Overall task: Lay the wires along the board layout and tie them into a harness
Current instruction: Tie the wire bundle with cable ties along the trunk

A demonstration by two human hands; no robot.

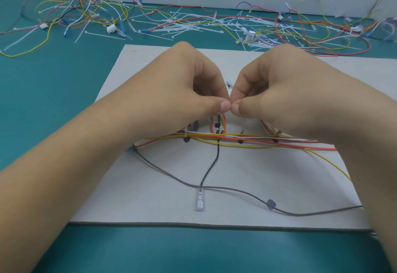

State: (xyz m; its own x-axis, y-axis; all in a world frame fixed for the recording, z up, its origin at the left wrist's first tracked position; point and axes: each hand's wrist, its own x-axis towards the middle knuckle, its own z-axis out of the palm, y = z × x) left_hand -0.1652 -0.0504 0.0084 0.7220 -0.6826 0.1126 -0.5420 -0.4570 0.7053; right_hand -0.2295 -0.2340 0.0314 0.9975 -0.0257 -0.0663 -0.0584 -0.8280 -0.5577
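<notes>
Both hands meet over the middle of the board (150, 186). Left hand (193, 92) and right hand (279, 92) have their fingers curled, thumb tips touching each other in a narrow pinch. Fingertips hide what is in the pinch, so I cannot tell if it is a tie, a wire or nothing.

Just below the pinch, a short branch of red wires (224, 122) and a black wire (214, 161) runs toward the camera. It crosses the main bundle (236, 138) of yellow, red and white wires laid across the board. 1 fitted cable tie (185, 135) is visible on the bundle's left part. A grey-brown wire (236, 191) sags loose across the near half. The black wire ends in a clear terminal (199, 202).

Handling, as a judgement:
- The wires are thin, light and limp, and they spring off line when let go, so hold them down close to the tie point.
- Pinch the insulation right beside the crossing, not the terminal, because the crimp looks delicate.
- The ties are smooth, stiff nylon, so feed the tail with fingertips and pull along its length.

Loose cable ties (193, 25) and spare wires (75, 10) lie well apart at the back of the teal worktop (53, 79).
</notes>
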